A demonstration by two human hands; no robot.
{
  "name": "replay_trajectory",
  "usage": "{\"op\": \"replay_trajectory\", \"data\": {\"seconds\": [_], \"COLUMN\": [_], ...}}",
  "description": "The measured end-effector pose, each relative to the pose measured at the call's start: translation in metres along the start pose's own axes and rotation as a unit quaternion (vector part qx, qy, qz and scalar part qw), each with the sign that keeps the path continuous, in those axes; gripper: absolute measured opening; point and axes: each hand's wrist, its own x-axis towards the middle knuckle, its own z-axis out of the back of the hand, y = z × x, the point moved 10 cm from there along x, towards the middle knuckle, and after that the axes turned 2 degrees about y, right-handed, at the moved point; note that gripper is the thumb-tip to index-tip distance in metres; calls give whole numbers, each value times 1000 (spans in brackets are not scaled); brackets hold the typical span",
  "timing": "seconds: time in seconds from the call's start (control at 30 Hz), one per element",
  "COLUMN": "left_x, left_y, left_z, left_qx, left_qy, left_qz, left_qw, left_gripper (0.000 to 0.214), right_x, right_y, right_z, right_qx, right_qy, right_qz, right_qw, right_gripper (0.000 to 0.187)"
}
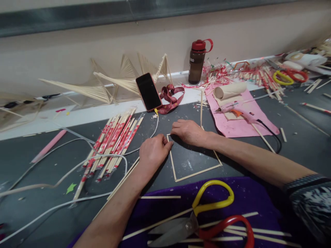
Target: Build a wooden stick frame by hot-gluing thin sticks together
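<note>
A square frame of thin wooden sticks [199, 173] lies on the dark table, with one stick [201, 108] rising from its far right corner. My left hand [154, 151] is closed, thumb and forefinger pinched at the frame's left side near the far left corner. Across the far side reaches my right hand [188, 132], its fingers curled down at that same corner and partly hiding the far stick. Nearer to me, scissors [190, 224] with one yellow and one red handle lie on a purple cloth [248, 193] among loose sticks.
Wrapped chopsticks [113, 141] and white cables [85, 162] lie left. Behind stand a phone [148, 92], stick models [103, 88] and a bottle [197, 63]. A pink glue gun [243, 112] rests on a pink sheet [261, 127] at right. More scissors [283, 78] lie beyond.
</note>
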Motion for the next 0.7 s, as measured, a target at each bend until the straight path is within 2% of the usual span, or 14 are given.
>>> {"op": "replay_trajectory", "data": {"seconds": [0.3, 0.5, 0.7], "left_x": [0, 1, 1], "left_y": [0, 0, 1], "left_z": [0, 1, 10], "left_qx": [-2, 1, -62], "left_qy": [-1, 1, -7], "left_qz": [-4, -5, -34], "left_qw": [1000, 1000, 997], "left_gripper": [29, 29, 36], "right_x": [0, 2, -4], "right_y": [1, 6, 4], "right_z": [-2, 1, 12], "right_qx": [-6, -40, -74], "right_qy": [14, 51, 56], "right_qz": [-1, -13, -32], "right_qw": [1000, 998, 995], "right_gripper": [13, 13, 16]}}
